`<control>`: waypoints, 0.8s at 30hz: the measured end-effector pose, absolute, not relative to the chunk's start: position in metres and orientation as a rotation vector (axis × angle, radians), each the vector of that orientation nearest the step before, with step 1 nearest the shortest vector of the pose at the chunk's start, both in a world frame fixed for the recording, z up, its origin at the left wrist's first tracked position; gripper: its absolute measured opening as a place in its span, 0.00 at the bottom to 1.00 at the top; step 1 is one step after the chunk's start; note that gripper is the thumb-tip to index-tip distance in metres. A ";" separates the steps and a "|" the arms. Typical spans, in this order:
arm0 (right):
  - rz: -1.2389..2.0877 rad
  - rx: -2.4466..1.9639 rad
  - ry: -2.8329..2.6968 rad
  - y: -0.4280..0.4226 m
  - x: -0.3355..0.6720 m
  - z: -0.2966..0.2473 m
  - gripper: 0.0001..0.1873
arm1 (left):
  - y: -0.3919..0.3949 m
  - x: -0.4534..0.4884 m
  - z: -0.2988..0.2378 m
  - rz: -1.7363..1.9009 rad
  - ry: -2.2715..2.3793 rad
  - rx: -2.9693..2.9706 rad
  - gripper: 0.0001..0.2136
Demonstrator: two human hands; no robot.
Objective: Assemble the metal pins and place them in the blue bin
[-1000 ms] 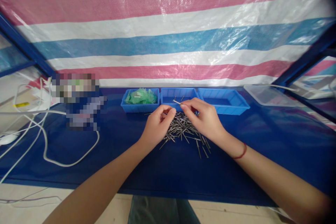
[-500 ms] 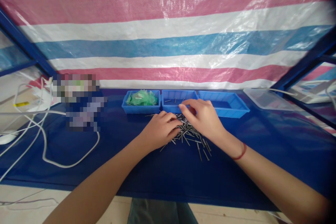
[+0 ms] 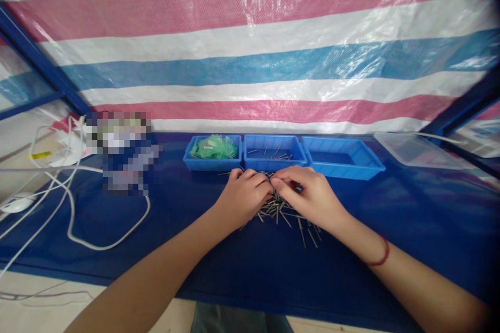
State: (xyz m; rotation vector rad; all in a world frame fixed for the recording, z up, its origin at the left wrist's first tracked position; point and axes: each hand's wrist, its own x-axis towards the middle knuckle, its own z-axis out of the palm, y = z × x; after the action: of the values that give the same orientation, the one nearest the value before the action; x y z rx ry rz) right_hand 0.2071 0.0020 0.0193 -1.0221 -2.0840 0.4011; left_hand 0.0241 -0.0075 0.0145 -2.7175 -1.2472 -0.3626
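Observation:
A loose pile of thin metal nails point(image 3: 275, 209) lies on the dark blue table before me. My left hand point(image 3: 247, 195) rests at the pile's left side with fingers curled down into it; what its fingertips grip is hidden. From the right, my right hand point(image 3: 307, 192) meets it, thumb and fingertips pinched close to the left fingers. Dark ends, apparently of nails, show inside the right hand's curl. Just behind the hands, the middle blue bin point(image 3: 275, 165) contains several scattered nails.
Left of the middle bin is a blue bin point(image 3: 213, 164) of green plastic pieces; to its right stands another blue bin point(image 3: 344, 169). A clear plastic lid point(image 3: 414, 151) lies at the back right. White cables point(image 3: 109, 247) loop across the table's left side.
My right hand has come down and back from the middle bin's front edge to the nail pile, beside my left hand. More nails show in that bin. My left hand stays at the pile.

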 end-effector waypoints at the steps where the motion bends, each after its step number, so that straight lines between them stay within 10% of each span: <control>1: 0.381 -1.014 -2.098 0.000 0.207 0.020 0.10 | -0.008 0.024 0.014 -0.362 -1.259 -2.708 0.12; 14: 0.574 -0.972 -1.933 0.000 0.206 0.018 0.06 | -0.005 0.027 0.012 -1.398 -1.651 -2.796 0.06; 24: 0.596 -0.935 -1.860 -0.002 0.207 0.020 0.05 | -0.006 0.029 0.013 -1.359 -1.604 -2.832 0.07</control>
State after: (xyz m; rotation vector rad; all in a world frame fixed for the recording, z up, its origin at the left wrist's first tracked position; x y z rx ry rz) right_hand 0.2069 -0.0024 0.0201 -0.9347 -1.8597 0.5961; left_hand 0.0286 -0.0065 0.0127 -2.8320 -1.6044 -1.3593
